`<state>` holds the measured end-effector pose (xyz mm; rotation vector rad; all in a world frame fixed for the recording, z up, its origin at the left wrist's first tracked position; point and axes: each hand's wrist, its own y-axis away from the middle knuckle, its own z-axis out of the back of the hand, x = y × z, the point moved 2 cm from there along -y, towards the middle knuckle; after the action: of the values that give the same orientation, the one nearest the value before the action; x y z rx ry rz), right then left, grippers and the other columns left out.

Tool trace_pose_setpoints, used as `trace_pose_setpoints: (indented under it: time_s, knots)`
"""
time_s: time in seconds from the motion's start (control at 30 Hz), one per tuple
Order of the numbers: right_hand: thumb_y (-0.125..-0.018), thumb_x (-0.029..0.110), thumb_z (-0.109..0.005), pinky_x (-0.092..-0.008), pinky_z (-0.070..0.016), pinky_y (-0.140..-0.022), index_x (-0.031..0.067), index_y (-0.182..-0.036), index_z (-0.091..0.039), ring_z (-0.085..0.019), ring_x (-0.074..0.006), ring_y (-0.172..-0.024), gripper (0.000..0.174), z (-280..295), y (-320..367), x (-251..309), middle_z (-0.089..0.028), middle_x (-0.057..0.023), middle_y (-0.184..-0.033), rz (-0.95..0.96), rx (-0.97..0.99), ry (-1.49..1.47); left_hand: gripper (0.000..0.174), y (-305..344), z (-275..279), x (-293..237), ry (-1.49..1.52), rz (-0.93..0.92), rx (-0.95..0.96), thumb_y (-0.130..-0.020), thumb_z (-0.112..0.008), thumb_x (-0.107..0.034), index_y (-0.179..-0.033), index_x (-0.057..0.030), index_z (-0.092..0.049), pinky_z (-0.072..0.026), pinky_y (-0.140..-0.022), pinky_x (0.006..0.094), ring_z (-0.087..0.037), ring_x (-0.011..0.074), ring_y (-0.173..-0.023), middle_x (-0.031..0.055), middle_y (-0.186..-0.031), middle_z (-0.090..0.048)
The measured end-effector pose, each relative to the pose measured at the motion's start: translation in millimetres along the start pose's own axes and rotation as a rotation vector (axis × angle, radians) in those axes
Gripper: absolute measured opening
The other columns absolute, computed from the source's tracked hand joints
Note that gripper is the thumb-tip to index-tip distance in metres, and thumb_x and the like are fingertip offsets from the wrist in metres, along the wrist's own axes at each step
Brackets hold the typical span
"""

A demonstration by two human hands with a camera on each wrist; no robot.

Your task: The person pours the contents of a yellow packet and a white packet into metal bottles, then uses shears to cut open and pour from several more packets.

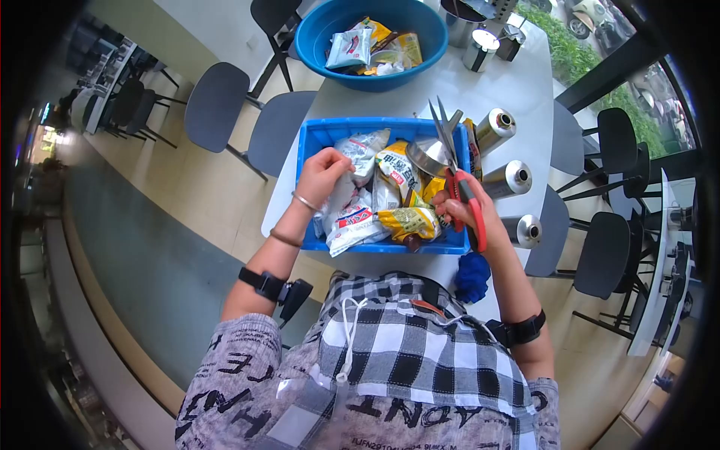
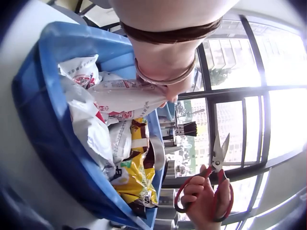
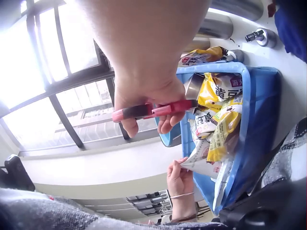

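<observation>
My left hand (image 1: 326,178) pinches the upper corner of a white printed bag (image 2: 129,99), which stands slanted among other white bags in a blue plastic bin (image 1: 360,122). In my right hand (image 1: 480,206) is a pair of scissors (image 2: 218,160) with red and black handles, fingers through the loops. Their blades are spread and point away from me, above the bin's right side. Yellow printed bags (image 1: 410,223) fill the bin's right half, beside a round metal container (image 1: 427,156). Most of the left fingers are hidden by the hand itself in the left wrist view.
Beyond the bin, a round blue basin (image 1: 309,46) holds more packets. Metal canisters (image 1: 497,129) line the table's right side, with a crumpled blue cloth (image 1: 472,277) nearer me. A lidded metal jar (image 1: 481,51) stands at the far end. Grey chairs (image 1: 217,105) flank the table.
</observation>
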<state>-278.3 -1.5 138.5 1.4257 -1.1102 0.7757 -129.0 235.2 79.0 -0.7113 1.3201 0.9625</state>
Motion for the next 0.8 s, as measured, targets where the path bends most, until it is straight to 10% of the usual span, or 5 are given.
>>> trace_pose_setpoints:
  time_s: [0.13, 0.4, 0.57, 0.67, 0.8]
  knots:
    - [-0.070, 0.003, -0.069, -0.0271, -0.0431, -0.083, 0.0086, -0.118, -0.036, -0.054, -0.0133, -0.092, 0.059, -10.1, -1.8, 3.5, -0.056, -0.0086, -0.102, 0.121, -0.003, -0.085, 0.011, 10.0, 9.2, -41.6, 0.418, -0.124, 0.018, -0.087, -0.051, -0.010, -0.077, -0.0038, -0.053, -0.0431, -0.080, 0.0298, -0.054, 0.0127, -0.074, 0.0053, -0.075, -0.058]
    - [-0.066, -0.001, -0.071, -0.0278, -0.0434, -0.080, 0.0113, -0.115, -0.035, -0.054, -0.0132, -0.094, 0.062, -43.2, -6.9, 30.6, -0.054, -0.0086, -0.105, 0.564, -0.111, 0.099, 0.017, 27.9, -13.4, -104.6, 0.924, -0.259, 0.454, -0.089, -0.049, -0.016, -0.075, -0.0076, -0.044, -0.0412, -0.090, 0.0392, -0.048, 0.0156, -0.076, 0.0032, -0.072, -0.046]
    - [-0.070, -0.003, -0.066, -0.0242, -0.0438, -0.076, 0.0098, -0.114, -0.037, -0.055, -0.0111, -0.087, 0.054, -37.7, 7.5, 37.6, -0.056, -0.0064, -0.095, 0.382, -0.055, -0.226, 0.021, 34.5, -31.6, -107.9, 1.090, -0.267, 0.604, -0.089, -0.050, -0.019, -0.073, -0.0070, -0.043, -0.0412, -0.091, 0.0408, -0.049, 0.0157, -0.074, 0.0030, -0.068, -0.044]
    - [-0.071, -0.005, -0.062, -0.0244, -0.0447, -0.075, 0.0071, -0.111, -0.042, -0.055, -0.0111, -0.089, 0.046, -39.5, 22.4, 45.9, -0.056, -0.0071, -0.100, 0.430, -0.028, -0.035, 0.007, 32.1, -25.5, -107.9, 0.714, -0.229, 0.560, -0.083, -0.054, -0.010, -0.084, -0.0042, -0.050, -0.0399, -0.092, 0.0384, -0.053, 0.0207, -0.089, 0.0078, -0.085, -0.054]
    - [-0.070, -0.005, -0.062, -0.0234, -0.0452, -0.074, 0.0055, -0.108, -0.046, -0.056, -0.0095, -0.087, 0.042, -54.0, 28.0, 58.9, -0.058, -0.0069, -0.094, 0.545, 0.026, 0.161, 0.042, 41.5, -43.5, -108.2, -0.219, -0.287, 0.549, -0.065, -0.070, -0.010, -0.104, -0.0034, -0.057, -0.0390, -0.088, 0.0342, -0.053, 0.0220, -0.099, 0.0092, -0.102, -0.058]
